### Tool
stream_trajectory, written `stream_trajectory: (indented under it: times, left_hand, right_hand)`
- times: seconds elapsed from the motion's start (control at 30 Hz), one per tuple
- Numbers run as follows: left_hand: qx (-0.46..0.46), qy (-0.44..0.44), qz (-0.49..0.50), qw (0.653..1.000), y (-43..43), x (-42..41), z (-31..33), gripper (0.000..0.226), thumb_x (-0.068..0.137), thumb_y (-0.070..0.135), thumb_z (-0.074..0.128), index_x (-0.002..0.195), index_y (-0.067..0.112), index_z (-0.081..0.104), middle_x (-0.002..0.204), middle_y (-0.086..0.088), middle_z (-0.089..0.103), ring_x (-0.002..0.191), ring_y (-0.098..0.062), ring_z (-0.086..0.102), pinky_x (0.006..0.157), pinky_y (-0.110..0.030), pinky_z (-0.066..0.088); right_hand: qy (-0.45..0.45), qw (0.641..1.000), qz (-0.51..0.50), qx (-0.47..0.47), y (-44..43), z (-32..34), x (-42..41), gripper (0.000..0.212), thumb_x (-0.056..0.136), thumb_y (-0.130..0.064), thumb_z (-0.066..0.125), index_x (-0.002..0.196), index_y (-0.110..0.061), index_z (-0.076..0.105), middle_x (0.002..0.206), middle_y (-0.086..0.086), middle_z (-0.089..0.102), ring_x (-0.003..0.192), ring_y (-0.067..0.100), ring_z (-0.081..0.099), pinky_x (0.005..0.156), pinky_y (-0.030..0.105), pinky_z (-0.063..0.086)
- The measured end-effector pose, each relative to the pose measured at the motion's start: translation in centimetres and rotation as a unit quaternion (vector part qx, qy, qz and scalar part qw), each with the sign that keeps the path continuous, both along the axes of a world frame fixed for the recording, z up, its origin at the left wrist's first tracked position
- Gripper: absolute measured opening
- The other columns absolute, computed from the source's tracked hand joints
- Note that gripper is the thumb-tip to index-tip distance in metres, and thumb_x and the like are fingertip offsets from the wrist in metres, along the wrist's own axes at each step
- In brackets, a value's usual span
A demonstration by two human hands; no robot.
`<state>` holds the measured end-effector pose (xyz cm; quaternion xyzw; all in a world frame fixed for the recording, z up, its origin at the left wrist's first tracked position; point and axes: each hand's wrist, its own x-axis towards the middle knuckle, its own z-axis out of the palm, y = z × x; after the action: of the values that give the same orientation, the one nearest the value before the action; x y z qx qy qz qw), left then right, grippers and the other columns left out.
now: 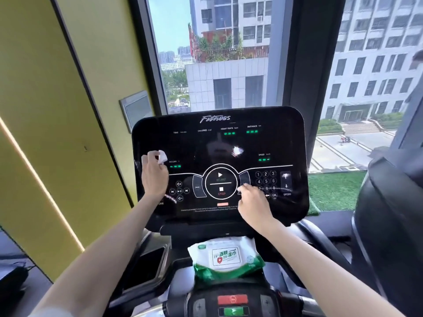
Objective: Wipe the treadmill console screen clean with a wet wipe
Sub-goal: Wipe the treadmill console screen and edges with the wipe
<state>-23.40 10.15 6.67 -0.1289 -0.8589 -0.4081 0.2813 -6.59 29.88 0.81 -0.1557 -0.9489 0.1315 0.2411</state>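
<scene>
Left hand [153, 173] pinches the balled-up wet wipe [162, 156] against the console screen [219, 152] to scrub its left edge, while the right hand [253, 205], empty with fingers loose, rests low on the glass, probably bracing it.

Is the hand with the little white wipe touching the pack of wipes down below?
Apart. The head view shows the left hand holding the wipe up at the console screen, with the pack of wipes lying well below it.
</scene>
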Motion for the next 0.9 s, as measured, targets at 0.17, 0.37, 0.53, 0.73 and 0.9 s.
stream_trajectory:
  times: [0.17, 0.37, 0.53, 0.73, 0.9]
  left_hand:
    - [0.097, -0.066, 0.009, 0.993, 3.6, 0.2, 0.5, 0.036, 0.087, -0.004, 0.039, 0.119, 0.008, 0.050, 0.114, -0.015, 0.046, 0.075, -0.021, 0.044, 0.067, -0.030, 0.033]
    - [0.191, -0.038, -0.019, 0.981, 10.6, 1.0, 1.8, 0.033, 0.090, -0.003, 0.047, 0.121, 0.005, 0.053, 0.109, -0.017, 0.046, 0.081, -0.028, 0.054, 0.074, -0.030, 0.045]
    - [0.137, 0.005, -0.093, 0.986, 16.1, 3.1, 1.4, 0.042, 0.085, -0.010, 0.048, 0.124, 0.004, 0.054, 0.106, -0.018, 0.047, 0.081, -0.029, 0.054, 0.072, -0.022, 0.038]
    - [0.054, 0.025, -0.188, 0.980, 21.5, 6.0, 1.6, 0.048, 0.081, -0.015, 0.045, 0.120, 0.008, 0.059, 0.103, -0.011, 0.043, 0.089, -0.027, 0.051, 0.084, -0.031, 0.046]
    - [-0.170, -0.005, -0.358, 0.918, 23.8, 8.1, 1.2, 0.033, 0.074, -0.001, 0.046, 0.093, 0.008, 0.072, 0.098, -0.012, 0.049, 0.092, -0.030, 0.054, 0.079, -0.038, 0.049]
  right_hand:
    - [0.002, 1.000, 0.001, 0.008, -0.2, 0.5, -0.2, 0.039, 0.080, 0.001, 0.049, 0.119, -0.004, 0.054, 0.139, 0.019, 0.042, 0.129, 0.029, 0.040, 0.107, 0.031, 0.029]
    - [0.029, 0.999, 0.001, 0.023, 2.1, 2.0, -0.5, 0.053, 0.078, 0.005, 0.055, 0.130, -0.003, 0.048, 0.149, 0.022, 0.028, 0.139, 0.030, 0.027, 0.113, 0.036, 0.027]
    - [0.049, 0.998, -0.024, 0.010, 4.7, 2.4, 0.4, 0.053, 0.082, 0.005, 0.050, 0.134, -0.005, 0.044, 0.150, 0.023, 0.025, 0.138, 0.032, 0.027, 0.112, 0.037, 0.025]
    - [0.045, 0.998, -0.035, 0.004, 7.6, 2.0, 2.2, 0.055, 0.083, 0.001, 0.052, 0.137, -0.008, 0.041, 0.152, 0.017, 0.022, 0.141, 0.026, 0.022, 0.114, 0.033, 0.020]
    - [0.055, 0.996, -0.072, -0.019, 9.5, 2.0, 3.4, 0.045, 0.082, 0.002, 0.052, 0.127, -0.005, 0.051, 0.147, 0.015, 0.034, 0.135, 0.028, 0.031, 0.110, 0.036, 0.026]
